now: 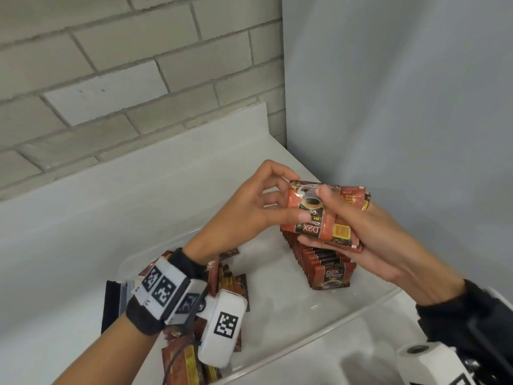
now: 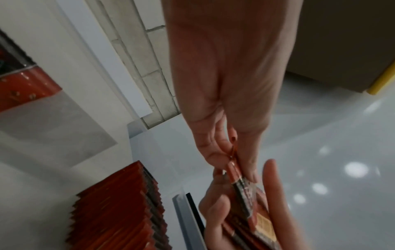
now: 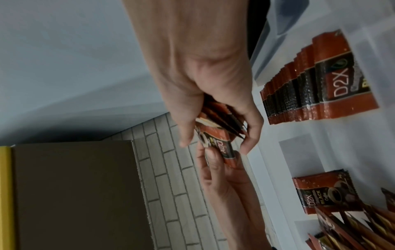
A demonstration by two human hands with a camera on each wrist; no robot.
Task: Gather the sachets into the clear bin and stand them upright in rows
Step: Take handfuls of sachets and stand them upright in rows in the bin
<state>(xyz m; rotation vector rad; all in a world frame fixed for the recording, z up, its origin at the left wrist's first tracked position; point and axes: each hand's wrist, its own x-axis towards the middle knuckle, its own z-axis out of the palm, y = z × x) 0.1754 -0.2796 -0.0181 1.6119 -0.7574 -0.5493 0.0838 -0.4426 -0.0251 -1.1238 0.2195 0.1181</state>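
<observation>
Sachets of red-and-black foil printed "D2X", a small bundle [image 1: 327, 215] of them, are held up in both hands above the clear plastic bin [image 1: 319, 326] that sits on the white counter [image 1: 69, 245] in the corner where the grey brick wall [image 1: 125, 65] meets a plain pale wall [image 1: 402, 93]. The right hand [image 1: 369, 240] cradles the bundle from below and behind, fingers curled round its far edge and thumb laid over the top face. The left hand [image 1: 255, 207] meets it from the other side, thumb and forefinger pinching the near end of the top sachet while the other fingers arch loosely above. From the left wrist view that pinch shows edge-on, the sachet's thin seam caught between thumb and fingers [image 2: 213, 152]. Directly beneath the bundle, inside the bin, a tidy row of upright sachets [image 1: 319, 262] stands packed face to face along the right side. At the bin's left end lies a loose heap of sachets [image 1: 230, 284], lying flat and overlapping at all angles, partly hidden behind the left wrist and its white marker-tagged camera block [image 1: 222, 326]. In the right wrist view one sachet [image 3: 324, 194] leans apart from that heap, near the back wall of the bin.
</observation>
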